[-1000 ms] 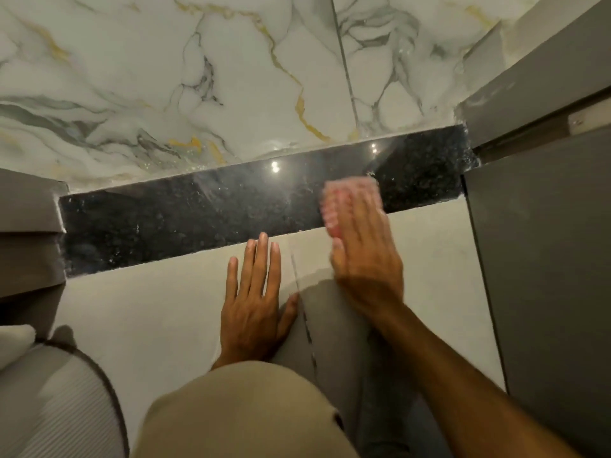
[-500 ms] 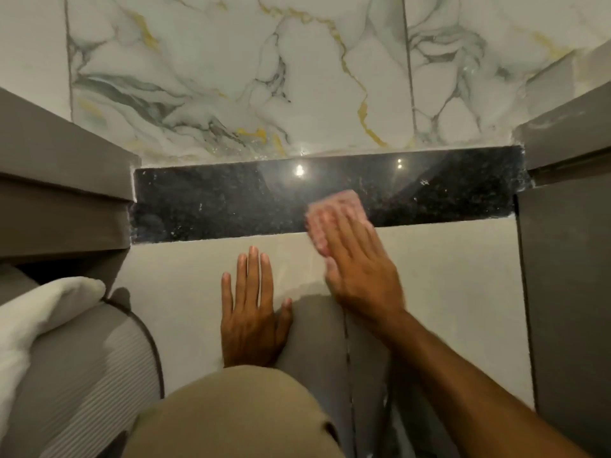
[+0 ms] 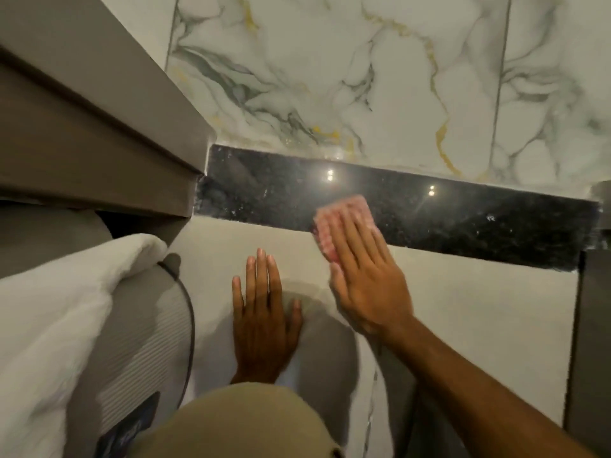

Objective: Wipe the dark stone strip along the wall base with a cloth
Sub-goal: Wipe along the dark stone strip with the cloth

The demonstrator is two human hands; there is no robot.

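Both hands lie flat, each for its own reason. Fingers spread and holding nothing, the left hand (image 3: 263, 312) rests on the pale floor tile (image 3: 463, 309), seemingly as a prop for the lean forward. The right hand (image 3: 365, 276) presses a pink cloth (image 3: 340, 213) beneath extended fingers — palm pressure rather than a pinch — onto the dark stone strip (image 3: 463, 213) below the marble wall (image 3: 330, 77), near the strip's middle.
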